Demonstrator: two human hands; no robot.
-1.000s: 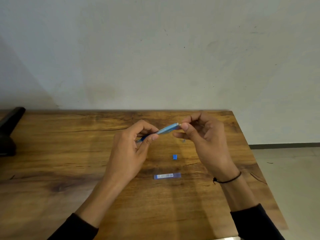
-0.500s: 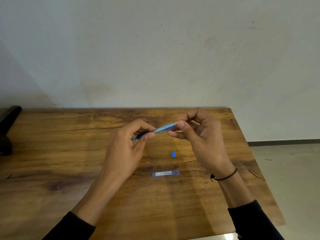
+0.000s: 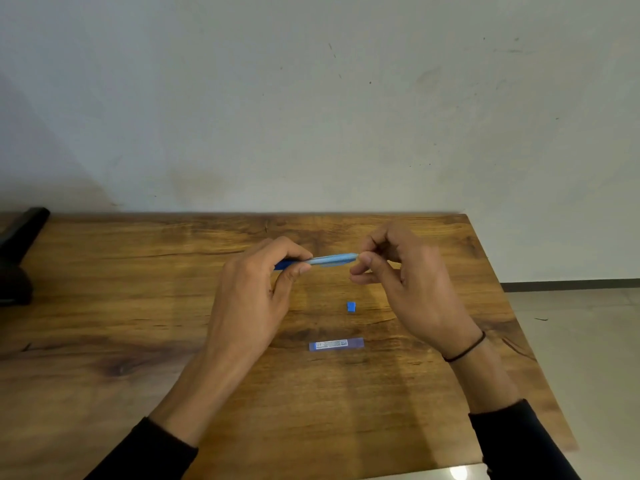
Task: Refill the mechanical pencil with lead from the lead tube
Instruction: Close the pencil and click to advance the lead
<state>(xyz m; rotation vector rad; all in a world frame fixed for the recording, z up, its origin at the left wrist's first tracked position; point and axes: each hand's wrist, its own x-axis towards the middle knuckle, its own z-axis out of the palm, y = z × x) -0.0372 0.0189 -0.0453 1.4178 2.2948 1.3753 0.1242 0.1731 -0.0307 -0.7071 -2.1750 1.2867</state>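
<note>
Pencil [image 3: 323, 260] at frame centre, long axis left-right, pinched in closed left hand [image 3: 254, 296]. Right hand [image 3: 412, 285] pinched at its right end; anything held, cannot tell. Tube [image 3: 336, 344] flat below, nearer right hand.

Both hands raised, left hand [image 3: 252, 296] pinching, right hand [image 3: 412, 285] fingers curled.
</note>
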